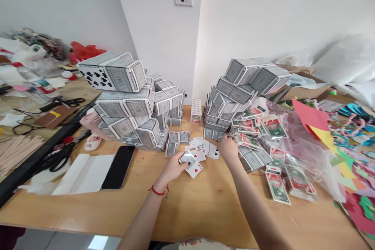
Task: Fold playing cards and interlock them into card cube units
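Between thumb and fingers, my left hand [175,167] grips a few playing cards [193,169]; a two of hearts faces up. My right hand [228,147] reaches to the foot of the right stack of card-built boxes [234,90], beside a heap of boxed decks [249,127]. Its fingers are curled, and whatever is between them is hidden. Loose face-up cards [202,148] lie spread between the hands. Just left of them sits a flat card-built piece [177,140]. A second stack of card-built boxes [125,105] leans up on the left.
A black phone [118,167] lies beside white paper [84,174] and black scissors [60,156] at left. More card boxes [277,185] and clear plastic wrap [310,156] spread over the right. A clear tray [196,111] stands near the wall.
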